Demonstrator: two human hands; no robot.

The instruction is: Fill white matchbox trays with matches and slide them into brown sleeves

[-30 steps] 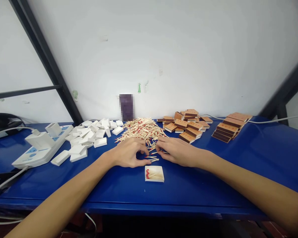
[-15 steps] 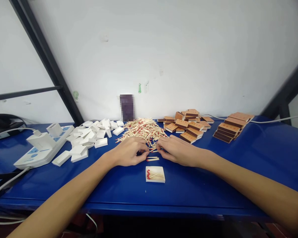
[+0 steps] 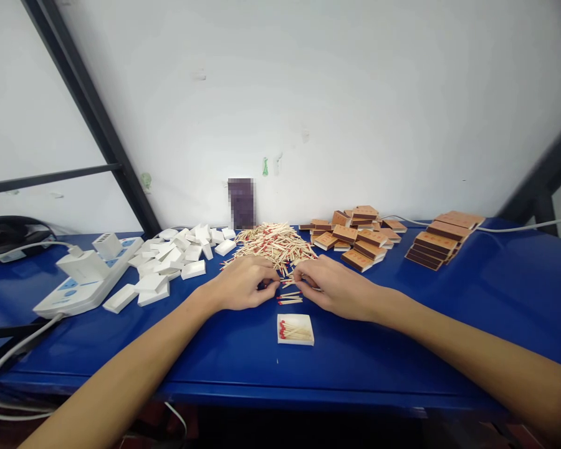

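My left hand (image 3: 249,282) is closed, thumb and forefinger pinched at the near edge of a pile of red-headed matches (image 3: 280,243). Facing it, my right hand (image 3: 330,285) has its fingers curled together on matches at the same spot. Between the two hands, a few loose matches (image 3: 290,285) lie across the blue surface, partly hidden by fingertips. A short row of matches (image 3: 290,302) rests just in front, heads to the left. Closer to me is a white matchbox tray (image 3: 307,341) with several matches inside, their heads also on the left.
White matchbox trays (image 3: 192,269) lie heaped on the left, beside a power strip (image 3: 81,291) with plugged-in chargers. Brown matchbox sleeves (image 3: 371,249) are piled at the back right, and a leaning stack (image 3: 442,243) stands farther right. A pixelated dark object (image 3: 242,202) leans against the wall.
The view has shifted slightly, moving the scene a little to the right. The row in front of the hands seems to show one more match. My hands stay at nearly the same spot.
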